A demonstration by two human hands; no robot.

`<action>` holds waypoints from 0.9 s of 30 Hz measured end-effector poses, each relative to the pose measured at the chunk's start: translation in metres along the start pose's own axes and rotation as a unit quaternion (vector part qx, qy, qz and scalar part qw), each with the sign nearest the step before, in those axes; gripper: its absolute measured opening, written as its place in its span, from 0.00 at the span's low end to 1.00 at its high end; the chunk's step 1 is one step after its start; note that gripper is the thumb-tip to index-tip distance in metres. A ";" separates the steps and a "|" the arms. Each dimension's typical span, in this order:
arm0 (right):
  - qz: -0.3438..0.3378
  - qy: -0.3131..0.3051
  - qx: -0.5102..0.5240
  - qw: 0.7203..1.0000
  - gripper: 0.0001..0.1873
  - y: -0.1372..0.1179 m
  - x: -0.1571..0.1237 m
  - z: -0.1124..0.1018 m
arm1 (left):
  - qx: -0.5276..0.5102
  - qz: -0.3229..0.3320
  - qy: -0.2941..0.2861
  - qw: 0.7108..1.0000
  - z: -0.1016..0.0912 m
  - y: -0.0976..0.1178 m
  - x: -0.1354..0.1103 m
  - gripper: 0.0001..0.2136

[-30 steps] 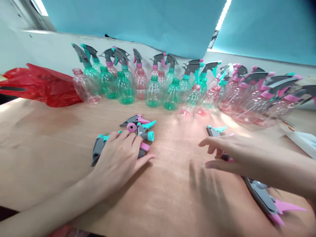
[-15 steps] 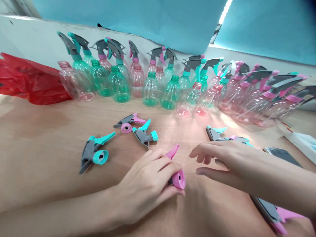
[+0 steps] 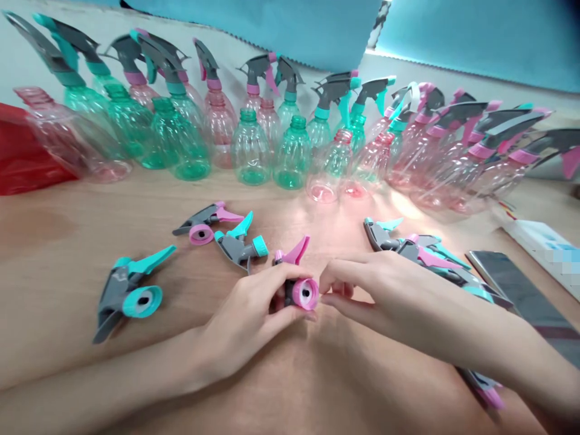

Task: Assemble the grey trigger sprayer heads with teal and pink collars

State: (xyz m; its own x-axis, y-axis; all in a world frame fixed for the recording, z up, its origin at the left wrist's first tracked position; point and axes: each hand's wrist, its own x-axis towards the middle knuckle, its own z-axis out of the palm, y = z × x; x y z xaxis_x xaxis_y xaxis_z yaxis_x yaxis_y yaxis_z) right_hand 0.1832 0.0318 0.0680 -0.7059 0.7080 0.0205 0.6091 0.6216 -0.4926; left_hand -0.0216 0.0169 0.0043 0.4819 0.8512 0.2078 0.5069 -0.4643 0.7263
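A grey and pink trigger spray head (image 3: pixel 304 294) lies in my left hand (image 3: pixel 254 302), whose fingers and thumb wrap its body. Its pink screw collar faces me, and its pink trigger points up and away. My right hand (image 3: pixel 362 284) is at the collar's right edge, thumb and forefinger drawn close together. Whether those fingertips touch the collar or hold something small cannot be made out. On the table to the left lie two grey and turquoise spray heads, a nearer one (image 3: pixel 122 296) and a farther one (image 3: pixel 238 244), plus a pink-collared one (image 3: pixel 203 223).
Spray bottles stand along the wall, some capped with trigger heads, others open-necked, like a green one (image 3: pixel 292 157). More spray heads (image 3: pixel 426 254) lie beyond my right hand. A phone (image 3: pixel 512 284) and a white box (image 3: pixel 544 241) sit at right, a red bag (image 3: pixel 31 151) at left.
My right hand has moved left to the pink collar, its fingers drawing together. My left hand still holds the spray head, now with the collar turned more toward me. The view has shifted closer.
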 end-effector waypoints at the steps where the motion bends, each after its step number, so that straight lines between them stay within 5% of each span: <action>1: 0.002 0.005 -0.005 1.000 0.06 0.000 0.000 0.001 | -0.003 0.002 -0.002 1.000 0.000 -0.001 0.000 0.13; 8: 0.102 0.018 0.103 0.989 0.06 -0.001 0.006 0.024 | -0.025 0.025 -0.014 0.999 -0.001 -0.004 0.000 0.12; 17: 0.230 -0.012 0.311 0.922 0.17 0.003 0.013 0.033 | -0.051 0.024 -0.016 0.998 -0.003 -0.005 0.001 0.11; 27: 0.198 0.036 0.420 0.885 0.15 0.005 0.010 0.057 | -0.050 0.042 0.002 0.998 -0.001 -0.005 -0.001 0.08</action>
State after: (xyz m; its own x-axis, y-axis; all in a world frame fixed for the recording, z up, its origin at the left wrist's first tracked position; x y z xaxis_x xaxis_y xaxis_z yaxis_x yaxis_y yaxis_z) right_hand 0.1588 0.0230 0.0160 -0.4541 0.8530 -0.2573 0.2991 -0.1261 -0.9459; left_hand -0.0251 0.0186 0.0014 0.5169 0.8115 0.2726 0.3917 -0.5074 0.7675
